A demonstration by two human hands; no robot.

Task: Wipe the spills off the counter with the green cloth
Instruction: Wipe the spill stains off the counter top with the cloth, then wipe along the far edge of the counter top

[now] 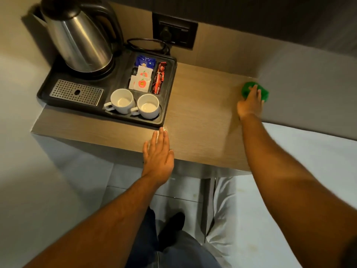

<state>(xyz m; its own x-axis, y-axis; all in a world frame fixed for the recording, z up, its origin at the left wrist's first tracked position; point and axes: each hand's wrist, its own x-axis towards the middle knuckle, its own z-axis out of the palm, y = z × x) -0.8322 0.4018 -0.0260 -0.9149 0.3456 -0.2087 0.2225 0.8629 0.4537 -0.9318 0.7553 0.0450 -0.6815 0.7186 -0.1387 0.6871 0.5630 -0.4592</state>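
The green cloth (263, 93) lies bunched at the far right of the wooden counter (202, 113), against the grey side panel. My right hand (250, 105) presses down on it with fingers spread over the top. My left hand (158, 151) rests flat and open on the counter's front edge, just below the tray's near corner. A small patch of pale specks, the spill (166, 129), glints on the wood at my left fingertips.
A black tray (170, 89) fills the counter's left half, holding a steel kettle (77, 39), two white cups (123, 101), sachets (141, 80) and a metal drip grate (76, 92). A wall socket (174, 30) with the kettle's cord sits behind. A white bed (309, 190) lies to the right.
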